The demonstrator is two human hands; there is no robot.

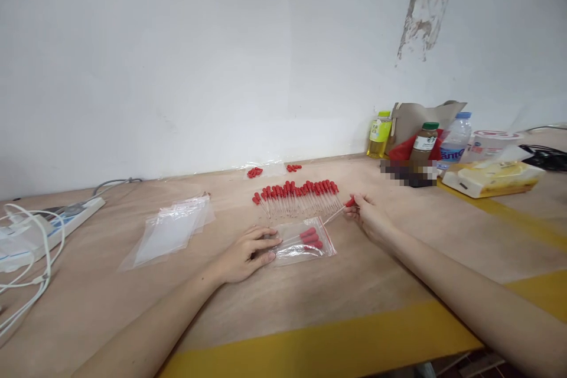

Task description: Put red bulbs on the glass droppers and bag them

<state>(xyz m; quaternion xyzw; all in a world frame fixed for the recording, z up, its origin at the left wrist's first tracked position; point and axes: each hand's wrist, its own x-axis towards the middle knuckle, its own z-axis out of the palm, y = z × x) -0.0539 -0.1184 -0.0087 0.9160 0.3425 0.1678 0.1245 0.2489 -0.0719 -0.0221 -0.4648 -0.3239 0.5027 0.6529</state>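
1. Left hand (248,253): rests on the table (363,283), fingers curled and pinching the open edge of a small clear zip bag (305,243).
2. Zip bag: lies flat between the two hands, just in front of the row of droppers; three red-bulbed droppers are inside, bulbs toward the right.
3. Right hand (370,215): fingers closed on the red bulb of a single dropper (339,211), its clear stem slanting down-left toward the bag's mouth.
4. Row of droppers (296,196): many pieces with red bulbs, laid side by side just behind the bag, bulbs away from the person.
5. Loose red bulbs (254,172): two small clusters further back, near the wall.
6. Stack of empty clear bags (170,229): left of the left hand, well apart from the droppers.
7. Power strip with white cables (39,230): far left edge.
8. Far right group: yellow bottle (380,134), brown bottle with green cap (424,144), water bottle (455,139), tissue pack (494,178).
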